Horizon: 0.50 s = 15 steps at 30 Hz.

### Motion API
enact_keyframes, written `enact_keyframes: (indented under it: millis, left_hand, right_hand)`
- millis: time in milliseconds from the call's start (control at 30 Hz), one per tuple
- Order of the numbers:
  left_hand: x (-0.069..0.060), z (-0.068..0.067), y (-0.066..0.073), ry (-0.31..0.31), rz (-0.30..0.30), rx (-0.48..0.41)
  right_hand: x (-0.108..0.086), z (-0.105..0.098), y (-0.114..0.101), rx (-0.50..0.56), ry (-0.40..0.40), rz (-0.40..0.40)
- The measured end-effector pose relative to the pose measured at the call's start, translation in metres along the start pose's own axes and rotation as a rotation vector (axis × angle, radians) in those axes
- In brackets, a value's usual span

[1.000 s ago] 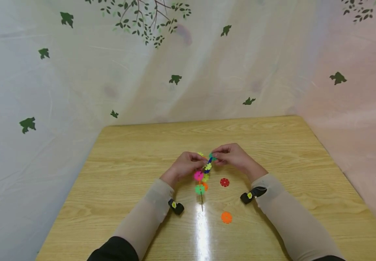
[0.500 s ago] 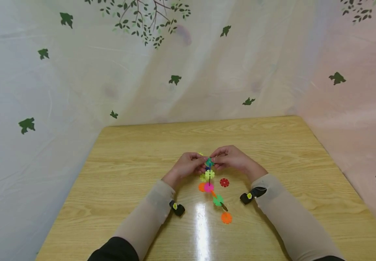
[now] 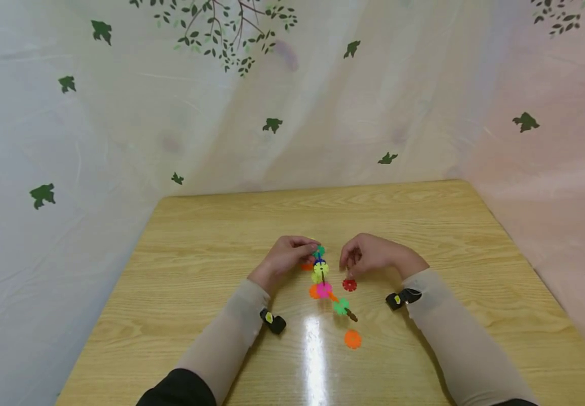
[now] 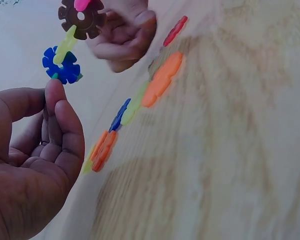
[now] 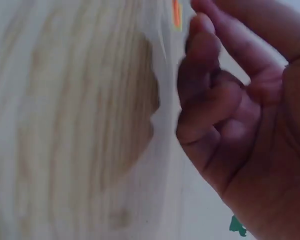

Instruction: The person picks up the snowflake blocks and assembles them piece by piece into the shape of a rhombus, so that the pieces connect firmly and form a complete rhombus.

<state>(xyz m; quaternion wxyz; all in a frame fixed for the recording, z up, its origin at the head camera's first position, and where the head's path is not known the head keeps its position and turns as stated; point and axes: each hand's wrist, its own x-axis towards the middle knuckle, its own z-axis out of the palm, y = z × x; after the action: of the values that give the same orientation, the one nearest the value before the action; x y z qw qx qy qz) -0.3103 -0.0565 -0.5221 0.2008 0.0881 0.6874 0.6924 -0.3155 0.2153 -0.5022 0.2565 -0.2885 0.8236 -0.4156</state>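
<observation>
Between the side edges of the desk (image 3: 211, 225), the left hand (image 3: 283, 263) is pinching a disc chain (image 3: 324, 290), a hard tug risking popped joints, while the right hand (image 3: 373, 254) is hovering at a red disc (image 3: 350, 286), its grip unclear.

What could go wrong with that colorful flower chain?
The chain might slip or pull apart, because the left hand seems to pinch only the green disc at its end while the rest hangs out. The red disc could slide away if nudged, since it lies flat on the table close to the right hand.
</observation>
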Motion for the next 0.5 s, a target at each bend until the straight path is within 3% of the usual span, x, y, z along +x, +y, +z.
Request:
enact_keyframes:
  millis: [100, 167, 367, 500]
  left_hand:
    - [0.0012, -0.0029, -0.0001, 0.008, 0.013, -0.016]
    - [0.0014, -0.0043, 0.0001, 0.011, 0.016, -0.016]
    - [0.0009, -0.0055, 0.0023, 0.010, 0.021, -0.027]
    - [0.0009, -0.0070, 0.0027, 0.000, 0.017, -0.045]
  right_hand:
    - [-0.0025, -0.0010, 0.0014, -0.047, -0.110, -0.027]
    - [-0.0023, -0.0003, 0.0011, -0.072, -0.118, -0.041]
    - [-0.0022, -0.0014, 0.0025, -0.164, 0.021, -0.011]
    - [-0.0028, -0.0033, 0.0070, -0.161, 0.098, -0.011]
